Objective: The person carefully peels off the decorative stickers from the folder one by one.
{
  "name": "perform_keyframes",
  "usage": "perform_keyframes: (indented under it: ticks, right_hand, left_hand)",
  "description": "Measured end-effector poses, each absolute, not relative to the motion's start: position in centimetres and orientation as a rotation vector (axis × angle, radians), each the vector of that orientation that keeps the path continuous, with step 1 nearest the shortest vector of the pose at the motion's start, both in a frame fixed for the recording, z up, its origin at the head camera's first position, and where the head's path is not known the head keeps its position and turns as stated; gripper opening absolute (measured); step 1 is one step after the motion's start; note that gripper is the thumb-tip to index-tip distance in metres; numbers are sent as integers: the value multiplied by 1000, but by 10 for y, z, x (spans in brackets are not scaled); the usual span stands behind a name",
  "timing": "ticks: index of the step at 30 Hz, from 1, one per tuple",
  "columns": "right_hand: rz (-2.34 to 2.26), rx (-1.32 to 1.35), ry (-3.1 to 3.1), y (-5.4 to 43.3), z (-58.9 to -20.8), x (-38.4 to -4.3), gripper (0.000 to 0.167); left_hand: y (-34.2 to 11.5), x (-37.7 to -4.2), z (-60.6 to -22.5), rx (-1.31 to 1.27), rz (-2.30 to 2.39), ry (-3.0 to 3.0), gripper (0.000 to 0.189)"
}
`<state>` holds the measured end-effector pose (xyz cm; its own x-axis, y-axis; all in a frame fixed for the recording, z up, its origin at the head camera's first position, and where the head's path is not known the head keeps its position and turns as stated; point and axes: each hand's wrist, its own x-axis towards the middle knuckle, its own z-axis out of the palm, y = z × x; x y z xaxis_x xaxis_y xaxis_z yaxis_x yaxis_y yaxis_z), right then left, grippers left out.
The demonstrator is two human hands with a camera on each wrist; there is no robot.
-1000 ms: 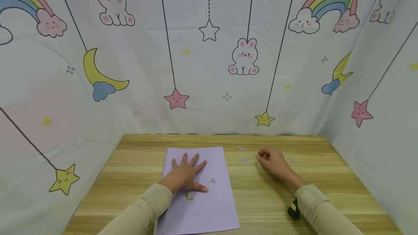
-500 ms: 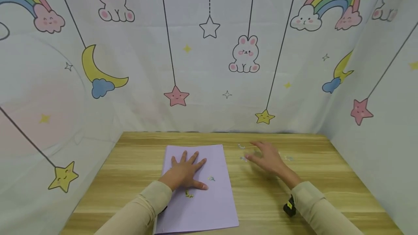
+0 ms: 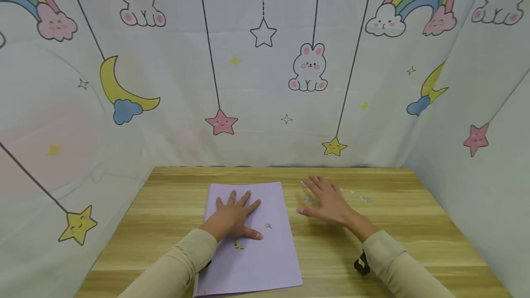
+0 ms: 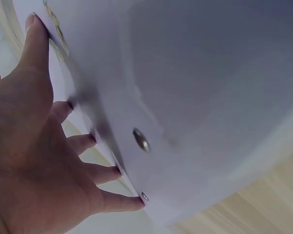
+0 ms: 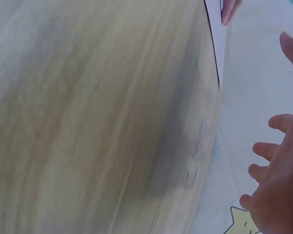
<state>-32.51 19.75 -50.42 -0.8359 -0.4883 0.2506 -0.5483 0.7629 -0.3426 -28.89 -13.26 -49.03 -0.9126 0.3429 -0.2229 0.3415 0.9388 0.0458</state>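
Note:
My left hand (image 3: 233, 219) lies with its fingers spread on a lavender folder or booklet (image 3: 265, 266). Below and beside its thumb, the cover bears a small yellow sticker-like piece (image 3: 239, 245) and a pale green-white one (image 3: 267, 225). The left wrist view shows the fingertips touching the cover, with a shiny silver oval (image 4: 141, 140) near them. Over the table right of the folder, my right hand (image 3: 327, 203) has its fingers extended and holds nothing I can see. Small translucent pieces (image 3: 308, 200) lie by its fingers, partly hidden.
More clear, pale pieces (image 3: 364, 199) lie on the wood-grain table (image 3: 414, 243) to the right. Behind the table hangs a white cloth (image 3: 269, 146) printed with rabbits, stars and rainbows. A black device (image 3: 362, 265) sits under the right wrist.
The right hand had its fingers together at the small pieces; they have opened out, and the hand has shifted left towards the folder. The left hand has stayed in place on the folder.

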Motion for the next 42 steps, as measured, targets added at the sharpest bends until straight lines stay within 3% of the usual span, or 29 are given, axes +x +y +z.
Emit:
perform_keyframes:
  ticks: [26,42]
  right_hand:
    - [659,1010,-2782,149,-508,-311,96]
    - [800,1116,-2823,121,-513,-302,82]
  left_hand:
    - [-161,-294,-493,670,191,2885,101]
    - [-185,-287,-503,727,182,2869,112]
